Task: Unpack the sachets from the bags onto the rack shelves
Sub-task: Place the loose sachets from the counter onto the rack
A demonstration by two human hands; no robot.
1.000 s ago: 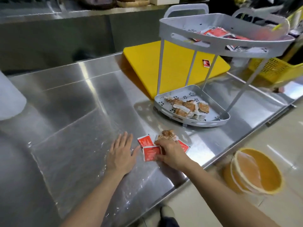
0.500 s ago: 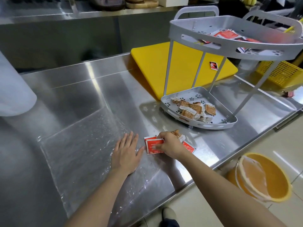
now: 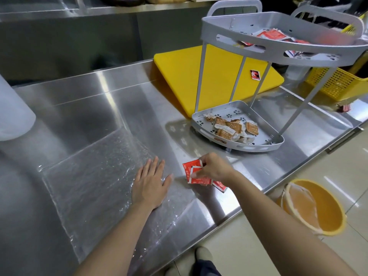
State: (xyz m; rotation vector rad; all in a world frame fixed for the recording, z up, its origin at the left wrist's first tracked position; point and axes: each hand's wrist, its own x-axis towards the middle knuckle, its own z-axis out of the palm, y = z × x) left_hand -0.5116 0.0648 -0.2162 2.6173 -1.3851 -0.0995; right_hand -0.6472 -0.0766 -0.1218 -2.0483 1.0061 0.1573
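Red sachets (image 3: 196, 173) in right hand (image 3: 214, 168)

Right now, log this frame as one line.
left hand: flat on clear plastic bag | right hand: pinching red sachets on counter | rack: not reached

Commercial kitchen, stainless steel counter (image 3: 119, 108), yellow cutting board (image 3: 215, 76), steel backsplash (image 3: 69, 36)

A single head-worn view looks forward and down from close above the steel worktop (image 3: 103, 108), its near edge running diagonally toward the lower right.
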